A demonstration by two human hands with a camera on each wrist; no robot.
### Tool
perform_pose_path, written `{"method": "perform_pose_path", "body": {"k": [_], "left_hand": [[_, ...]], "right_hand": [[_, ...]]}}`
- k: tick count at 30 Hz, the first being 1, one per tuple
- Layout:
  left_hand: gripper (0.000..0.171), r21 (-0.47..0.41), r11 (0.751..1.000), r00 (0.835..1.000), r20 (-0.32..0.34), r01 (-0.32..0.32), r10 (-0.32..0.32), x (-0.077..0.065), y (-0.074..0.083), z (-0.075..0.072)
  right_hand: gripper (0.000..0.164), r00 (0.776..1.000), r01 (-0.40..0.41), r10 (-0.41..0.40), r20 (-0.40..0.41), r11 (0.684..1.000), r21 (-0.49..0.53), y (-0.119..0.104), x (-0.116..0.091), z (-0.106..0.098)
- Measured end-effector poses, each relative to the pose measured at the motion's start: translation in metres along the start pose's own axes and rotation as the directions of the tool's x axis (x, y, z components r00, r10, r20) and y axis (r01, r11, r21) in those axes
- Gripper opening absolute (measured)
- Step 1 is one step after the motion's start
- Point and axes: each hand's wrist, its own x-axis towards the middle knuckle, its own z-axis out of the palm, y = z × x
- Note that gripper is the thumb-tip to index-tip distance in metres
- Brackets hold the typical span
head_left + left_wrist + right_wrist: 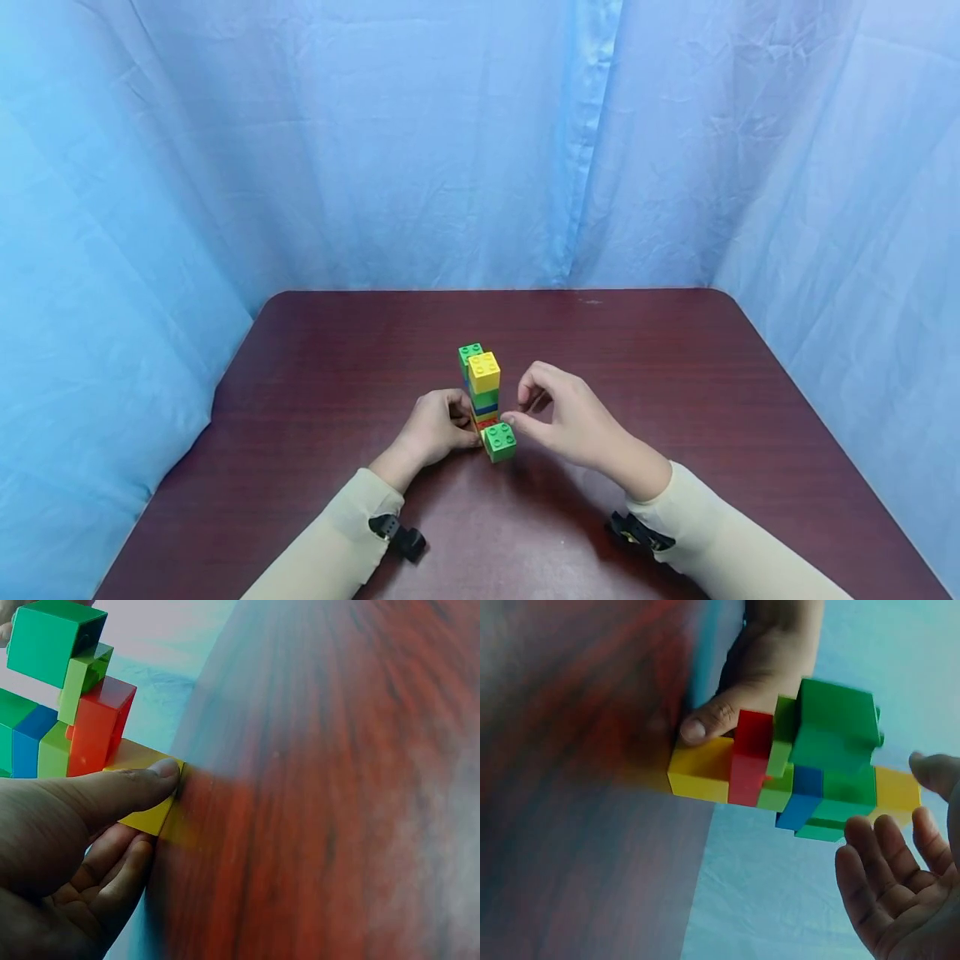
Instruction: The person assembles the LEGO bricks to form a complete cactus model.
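A tower of toy building bricks stands on the table in front of me. My left hand [431,429] pinches its bottom yellow brick [697,774] between thumb and fingers. Above that come a red brick [750,754], a light green layer [775,796], a blue brick [804,796], a green brick [847,789] and a top yellow brick [483,371]. On the near side a large green brick [500,442] juts out, joined by a thin light green piece [781,735]. Another green brick [470,350] sits at the far side. My right hand [573,417] is beside the tower, holding nothing, fingers loosely bent.
The dark red-brown table [360,350] has rounded far corners. Light blue curtains [420,150] hang behind it and on both sides. A black strap [637,532] with a device circles the right sleeve, and another strap [397,533] the left.
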Motion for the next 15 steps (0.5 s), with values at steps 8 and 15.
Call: {"method": "perform_pose_path", "body": {"k": [8, 15], "left_hand": [[0.04, 0.126, 0.992, 0.999, -0.039, -0.021, 0.026, 0.0, 0.003, 0.002], [0.047, 0.204, 0.979, 0.997, -0.075, -0.004, 0.02, -0.001, 0.003, 0.006]], "right_hand": [[0.05, 0.996, 0.038, -0.031, 0.083, 0.995, -0.09, 0.0, -0.014, 0.009], [0.058, 0.995, 0.084, -0.067, 0.067, 0.955, -0.284, 0.006, -0.018, 0.016]]}}
